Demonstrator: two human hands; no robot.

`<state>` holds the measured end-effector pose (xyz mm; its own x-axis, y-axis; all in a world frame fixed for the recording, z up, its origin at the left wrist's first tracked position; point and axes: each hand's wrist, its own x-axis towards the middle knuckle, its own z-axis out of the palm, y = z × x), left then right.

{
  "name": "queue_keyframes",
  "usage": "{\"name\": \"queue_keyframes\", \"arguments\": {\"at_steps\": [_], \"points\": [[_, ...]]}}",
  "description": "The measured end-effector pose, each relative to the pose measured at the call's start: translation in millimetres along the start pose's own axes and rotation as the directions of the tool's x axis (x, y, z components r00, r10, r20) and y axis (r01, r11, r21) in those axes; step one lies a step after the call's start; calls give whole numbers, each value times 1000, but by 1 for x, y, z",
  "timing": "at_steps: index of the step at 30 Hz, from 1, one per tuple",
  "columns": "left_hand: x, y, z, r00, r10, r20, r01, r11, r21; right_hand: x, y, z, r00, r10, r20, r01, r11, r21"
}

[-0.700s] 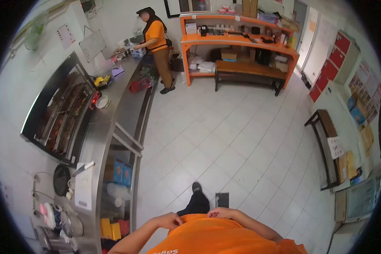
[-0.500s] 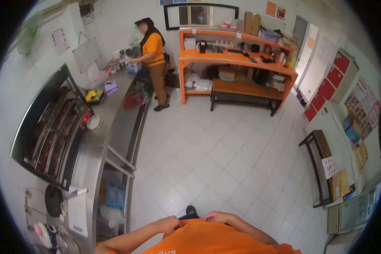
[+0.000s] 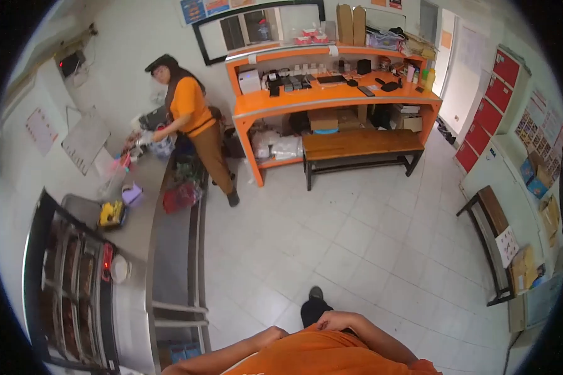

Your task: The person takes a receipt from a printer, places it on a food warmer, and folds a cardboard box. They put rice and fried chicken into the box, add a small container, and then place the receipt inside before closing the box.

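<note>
The orange shirt (image 3: 313, 355) I wear fills the bottom of the view. My left hand (image 3: 273, 335) is at its left side, with the fingers hidden behind the cloth. At the shirt's front hem is my right hand (image 3: 336, 320), fingers curled in and pressed at the cloth. My dark shoe (image 3: 316, 293) shows on the floor beyond the hands.
A steel counter (image 3: 134, 306) runs along the left, with a glass-fronted food warmer (image 3: 69, 300) on it. Another person (image 3: 191, 112) in an orange shirt reaches over the counter's far end. Ahead are an orange desk (image 3: 331, 100) and a wooden bench (image 3: 363, 145); red lockers (image 3: 488, 115) stand right.
My view has moved forward and turned, so the desk and the other person look nearer. My right hand has gone from loosely curled fingers to resting against the shirt hem.
</note>
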<state>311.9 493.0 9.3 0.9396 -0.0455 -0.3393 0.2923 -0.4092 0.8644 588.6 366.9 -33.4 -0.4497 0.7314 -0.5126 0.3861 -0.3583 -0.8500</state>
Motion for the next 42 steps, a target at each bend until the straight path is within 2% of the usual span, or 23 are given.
{"name": "queue_keyframes", "arguments": {"at_steps": [2, 4, 5, 7, 8, 9, 10, 11, 12, 14, 15, 18, 19, 20, 22, 24, 28, 31, 32, 34, 36, 38, 42], "points": [[23, 13, -54, 1000, 9, 13, -9, 999, 47, 18, 4, -53, 995, -94, 43, 92, 995, 47], [45, 51, -115, 983, -182, -15, 181, 982, -47, 34, 3, -107, 993, -106, 54, 102, 992, 70], [55, 24, -137, 982, -190, -11, 190, 981, -34, 34, -7, -138, 995, -91, 39, 91, 996, 15], [72, -52, -166, 999, 38, 38, -40, 997, 63, 29, 3, -192, 999, 31, -9, -31, 999, -14], [77, -57, -189, 999, 40, 32, -42, 998, 54, 23, 15, -216, 987, 163, -8, -163, 986, -39], [83, -58, -215, 980, -195, 23, 194, 940, -282, 19, 26, -242, 956, 293, -9, -293, 954, -69], [89, -62, -237, 909, -405, 98, 382, 716, -584, 16, 42, -258, 858, 507, 84, -512, 857, 55], [94, -71, -258, 914, -406, -17, 270, 638, -721, 16, 62, -269, 708, 677, 199, -705, 693, 151], [100, -82, -277, 916, -400, -21, 258, 628, -734, 12, 80, -281, 699, 658, 280, -714, 658, 238], [115, -105, -317, 816, -446, -367, 173, 795, -582, 20, 93, -298, 720, 632, 287, -688, 594, 417], [123, -115, -335, 768, -494, -407, 162, 765, -623, 31, 92, -314, 707, 646, 288, -701, 586, 406], [149, -181, -378, 758, -427, -493, 2, 757, -653, 69, 72, -353, 768, 603, 216, -602, 564, 566], [160, -194, -400, 765, -410, -497, 118, 848, -517, 86, 65, -377, 780, 596, 191, -602, 630, 491], [170, -205, -427, 765, -401, -503, 95, 844, -528, 102, 55, -405, 795, 584, 167, -595, 692, 409], [188, -221, -478, 804, -330, -495, 195, 932, -304, 122, 11, -466, 767, 595, 238, -636, 657, 406], [213, -235, -540, 792, -302, -531, 136, 935, -328, 144, -52, -525, 721, 638, 270, -689, 620, 376], [264, -237, -666, 851, -146, -505, 67, 983, -172, 189, -38, -588, 734, 667, 125, -644, 626, 440], [295, -213, -756, 821, -77, -565, 24, 995, -101, 231, -59, -643, 706, 706, 64, -669, 633, 391], [307, -212, -779, 823, -81, -562, 32, 995, -97, 247, -48, -666, 711, 700, 68, -664, 636, 394], [333, -212, -817, 801, -95, -591, 18, 991, -136, 286, -20, -719, 863, 493, -111, -500, 865, -48], [362, -203, -849, 812, -97, -576, 32, 992, -122, 319, -5, -772, 908, 145, -393, -316, 853, -415], [395, -191, -881, 825, -89, -558, -14, 984, -178, 355, -52, -854, 751, 108, -651, -196, 978, -64], [465, -159, -965, 806, -34, -590, -50, 991, -124, 422, -149, -1055, 443, -138, -886, 42, 990, -133]]}}
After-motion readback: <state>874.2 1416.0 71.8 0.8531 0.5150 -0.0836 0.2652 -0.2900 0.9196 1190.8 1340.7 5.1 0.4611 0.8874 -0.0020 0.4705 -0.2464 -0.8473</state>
